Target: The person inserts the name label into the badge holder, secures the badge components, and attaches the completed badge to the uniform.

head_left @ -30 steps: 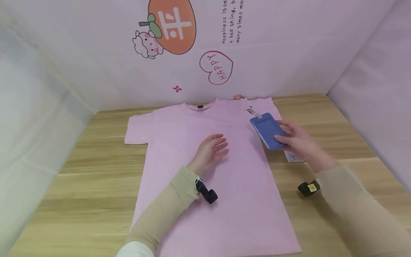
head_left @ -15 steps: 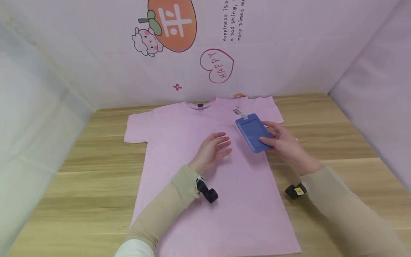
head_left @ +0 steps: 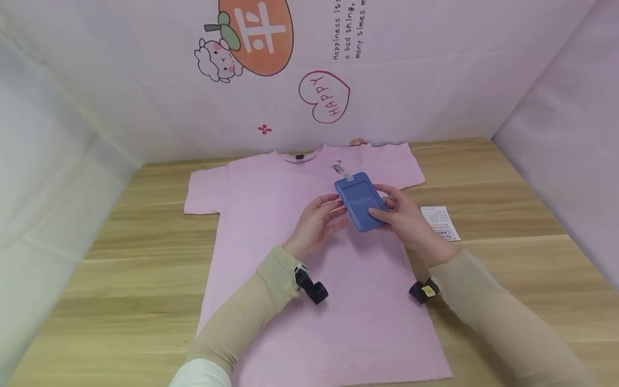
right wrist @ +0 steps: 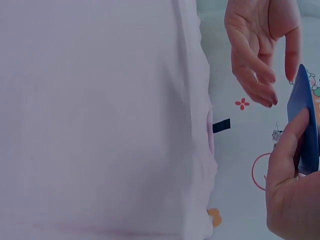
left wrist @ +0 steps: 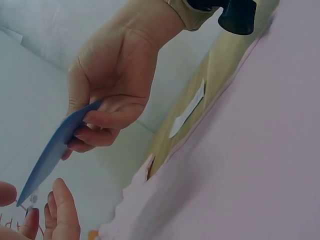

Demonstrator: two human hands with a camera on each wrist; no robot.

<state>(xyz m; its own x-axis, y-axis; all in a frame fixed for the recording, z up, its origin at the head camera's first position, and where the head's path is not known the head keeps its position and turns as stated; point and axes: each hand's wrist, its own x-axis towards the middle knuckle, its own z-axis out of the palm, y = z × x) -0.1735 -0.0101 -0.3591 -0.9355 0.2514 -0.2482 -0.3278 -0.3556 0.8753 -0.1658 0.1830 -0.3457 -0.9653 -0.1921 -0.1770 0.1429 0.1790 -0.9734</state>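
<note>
My right hand (head_left: 408, 223) grips a blue ID badge holder (head_left: 357, 201) by its right edge, thumb on the front and fingers behind. A clear strap with a metal clip (head_left: 339, 169) sticks out from the holder's top. My left hand (head_left: 311, 226) is beside the holder's left edge, fingers spread and slightly bent. In the right wrist view a small gap shows between the left thumb (right wrist: 292, 55) and the holder. Both hands are raised over a pink T-shirt (head_left: 367, 312) spread flat, collar toward the back.
A white printed card (head_left: 441, 223) lies on the wooden table (head_left: 503, 215), right of the shirt. White cloth walls (head_left: 411, 80) with cartoon prints enclose the table at the back and sides. Black cameras (head_left: 311, 287) are strapped to both wrists.
My right hand has carried the badge holder leftward, from over the shirt's right side to beside my left hand. The printed card is more fully in sight. My left hand has stayed nearly still.
</note>
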